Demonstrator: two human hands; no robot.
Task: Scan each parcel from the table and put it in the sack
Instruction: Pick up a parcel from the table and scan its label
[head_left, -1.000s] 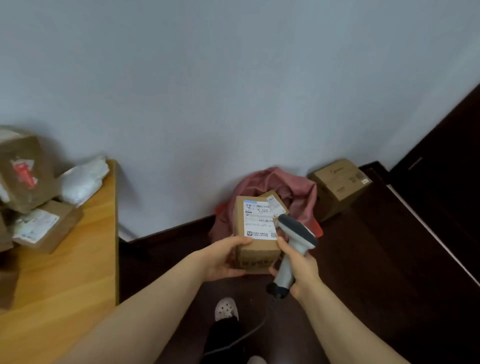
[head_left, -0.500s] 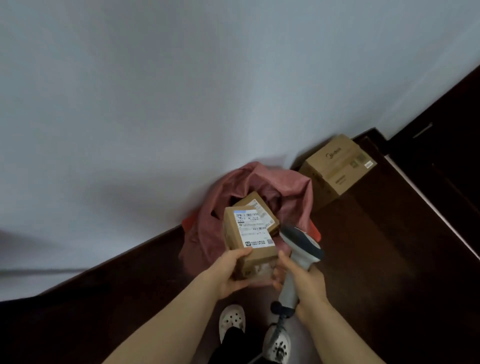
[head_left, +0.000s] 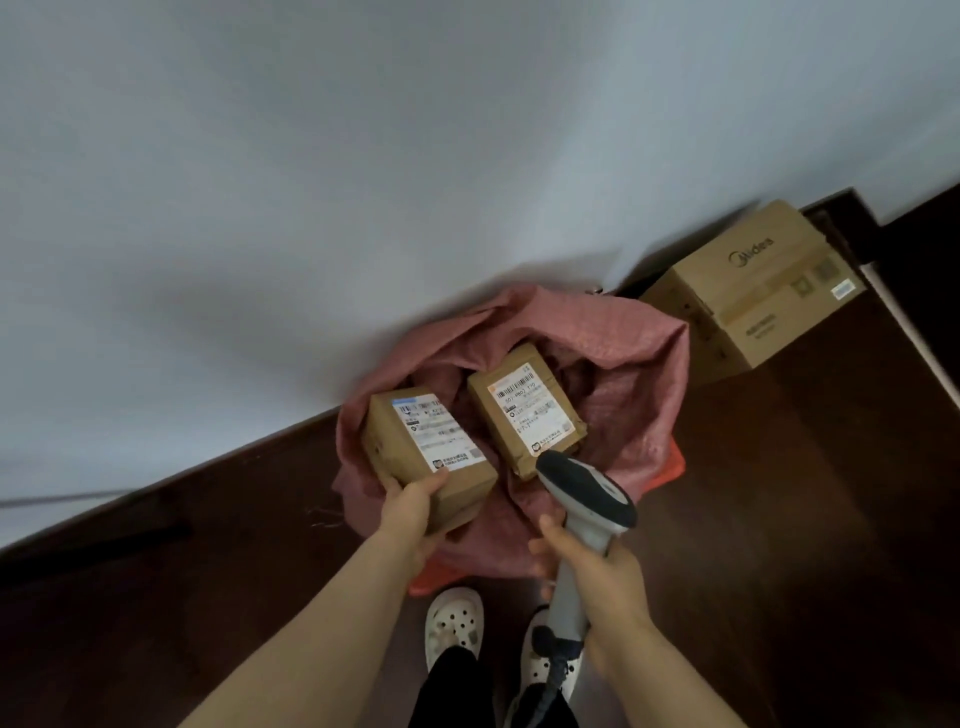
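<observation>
The pale wall (head_left: 363, 182) fills the far side of my view, and the dark floor (head_left: 779, 493) runs along under it. A big cardboard box (head_left: 763, 291) sits on the floor at the far right, against the wall and just beside the sack. The pink sack (head_left: 660, 364) slumps against the wall with its mouth gaping up towards me.

A second parcel (head_left: 530, 410) lies inside it on the right, label up. The parcel (head_left: 426, 447) that matters hangs over the sack's near left rim, label up. Its long axis runs from far left to near right, roughly parallel to the one inside.

The scanner (head_left: 587, 499) juts over the near rim, its head just beside the second parcel.

My left hand (head_left: 410, 519) grips the parcel's near end, thumb on top at the label's corner and fingers underneath. My right hand (head_left: 597, 577) is wrapped round the scanner's handle, so only the left can do the drop. I judge the free room lies just beyond and to the right of the held parcel, so it needs a short push away and down.
</observation>
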